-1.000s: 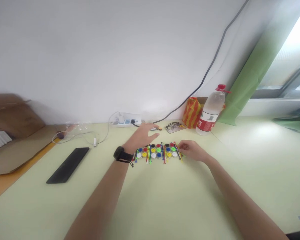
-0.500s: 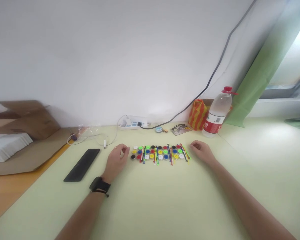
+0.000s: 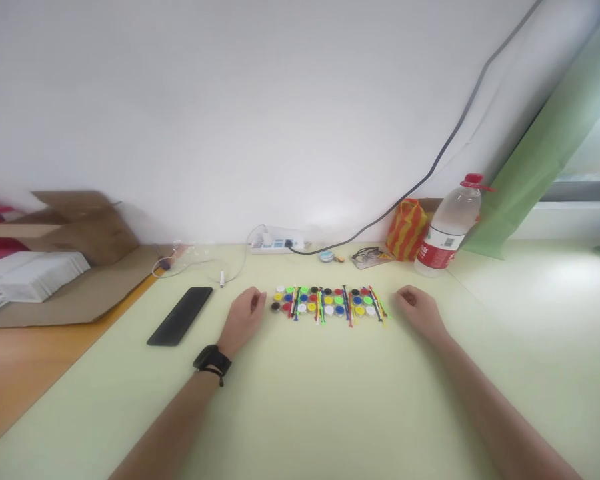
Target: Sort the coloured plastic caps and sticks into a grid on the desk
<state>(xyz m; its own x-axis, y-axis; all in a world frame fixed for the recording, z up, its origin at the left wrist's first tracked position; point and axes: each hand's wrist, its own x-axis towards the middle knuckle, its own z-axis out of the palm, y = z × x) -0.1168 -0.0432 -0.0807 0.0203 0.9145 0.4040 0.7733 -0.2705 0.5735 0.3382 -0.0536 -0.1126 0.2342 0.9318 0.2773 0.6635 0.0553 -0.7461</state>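
Note:
My left hand (image 3: 247,315) rests on the table with its fingers curled in, just left of a block of small round pots (image 3: 303,309) with coloured lids. No object shows in it. Curled the same way, my right hand (image 3: 421,311) lies beyond the right end of the block, also with nothing visible in it. The lids are white, yellow, black, red, blue and green. Across the rows lie bundles of thin coloured plastic sticks (image 3: 347,307). Neither hand touches the pots or the sticks.
A black phone-like slab (image 3: 180,317) lies left of my left hand. Along the wall are a power strip (image 3: 277,241), a white cable plug (image 3: 222,279), a striped bag (image 3: 407,230) and a large water bottle (image 3: 443,230). Cardboard (image 3: 100,293) with white stacked pieces (image 3: 43,275) is at far left.
The whole view has shifted, so the things on the table appear a little farther right. Both hands keep their places beside the pots, with fingers still curled.

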